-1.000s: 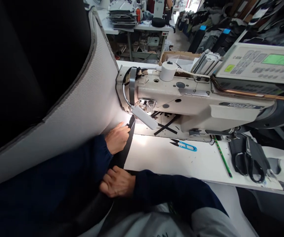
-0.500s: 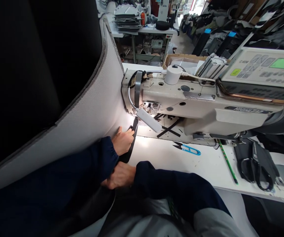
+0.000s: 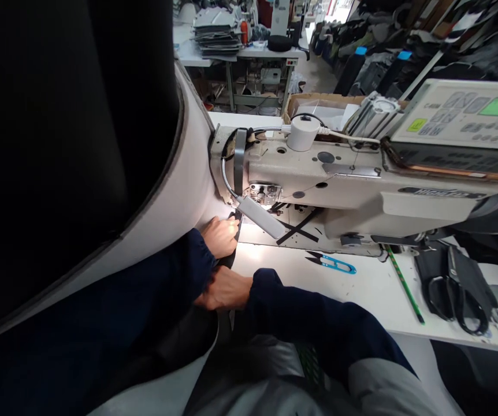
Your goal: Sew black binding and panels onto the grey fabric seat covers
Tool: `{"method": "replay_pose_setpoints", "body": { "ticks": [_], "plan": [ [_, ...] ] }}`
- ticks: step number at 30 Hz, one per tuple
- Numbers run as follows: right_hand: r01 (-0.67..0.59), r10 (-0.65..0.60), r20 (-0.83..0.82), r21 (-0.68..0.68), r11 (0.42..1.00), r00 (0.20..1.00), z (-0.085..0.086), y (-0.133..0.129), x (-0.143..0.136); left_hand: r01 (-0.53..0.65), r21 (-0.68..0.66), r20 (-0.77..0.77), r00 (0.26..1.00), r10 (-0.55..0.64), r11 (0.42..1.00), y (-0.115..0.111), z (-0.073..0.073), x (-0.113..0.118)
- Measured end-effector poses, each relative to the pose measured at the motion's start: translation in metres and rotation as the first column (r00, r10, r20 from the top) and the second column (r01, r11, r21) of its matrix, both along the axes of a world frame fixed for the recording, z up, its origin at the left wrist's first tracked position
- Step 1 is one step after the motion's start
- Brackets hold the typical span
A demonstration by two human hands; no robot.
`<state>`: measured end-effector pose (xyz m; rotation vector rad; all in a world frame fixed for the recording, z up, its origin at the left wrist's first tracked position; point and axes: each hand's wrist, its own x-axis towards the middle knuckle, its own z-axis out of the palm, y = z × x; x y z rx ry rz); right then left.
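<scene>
My left hand (image 3: 222, 237) is beside the needle area of a sewing machine (image 3: 301, 179), its fingers bent and pressed down on a black strip (image 3: 228, 261). This strip runs from under the machine's head back toward me. My right hand (image 3: 226, 288) is lower down, partly under the left sleeve. Its fingers look curled, but what they grip is hidden. Along the left rises a large curved panel (image 3: 190, 173), pale on the side facing the machine and black on the other, its edge trimmed dark. A small lamp (image 3: 261, 217) lights the stitching spot.
Blue thread snips (image 3: 331, 262), a green pencil (image 3: 406, 286) and black-handled scissors (image 3: 463, 300) lie on the white table (image 3: 283, 277) to the right. Crossed black strips (image 3: 298, 226) rest on the machine bed. A control panel (image 3: 461, 118) stands above the machine's right end.
Both hands have moved forward toward the needle, with the black strip drawn farther in under the machine's head. The curved panel has shifted and bends more beside the left hand.
</scene>
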<state>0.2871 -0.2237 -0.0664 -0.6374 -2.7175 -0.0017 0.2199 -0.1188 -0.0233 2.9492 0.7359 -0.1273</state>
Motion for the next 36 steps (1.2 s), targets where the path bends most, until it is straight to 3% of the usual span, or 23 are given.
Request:
{"method": "replay_pose_setpoints", "body": {
  "ticks": [4, 7, 15, 23, 28, 31, 36],
  "plan": [
    [-0.029, 0.029, -0.007, -0.014, 0.999, 1.000, -0.003, -0.026, -0.006, 0.095, -0.021, -0.023, 0.995, -0.095, 0.995, -0.018, 0.006, -0.022],
    [-0.059, 0.061, 0.040, -0.051, 0.997, 0.997, -0.007, -0.032, -0.007, 0.178, -0.066, -0.029, 0.983, -0.181, 0.982, -0.026, 0.009, -0.033],
    [-0.103, 0.121, 0.079, -0.199, 0.975, 0.990, 0.003, -0.012, 0.011, 0.095, -0.194, -0.144, 0.982, -0.124, 0.976, -0.020, 0.016, -0.026],
    [-0.040, 0.060, 0.119, -0.170, 0.985, 0.991, 0.003, 0.009, 0.028, 0.143, -0.140, -0.123, 0.979, -0.161, 0.980, -0.002, 0.007, -0.015],
    [0.003, 0.006, 0.100, -0.097, 0.995, 0.995, 0.004, 0.021, 0.039, 0.055, -0.141, -0.111, 0.991, -0.071, 0.988, 0.013, 0.016, 0.000],
    [-0.021, 0.024, 0.047, -0.078, 0.997, 0.999, 0.011, 0.013, 0.042, 0.019, -0.125, -0.095, 0.995, -0.031, 0.992, 0.019, 0.019, 0.002],
    [-0.089, 0.090, -0.010, -0.225, 0.970, 0.996, 0.016, -0.017, 0.031, 0.071, 0.000, 0.001, 0.997, -0.071, 0.997, 0.007, 0.020, -0.020]
  ]
}}
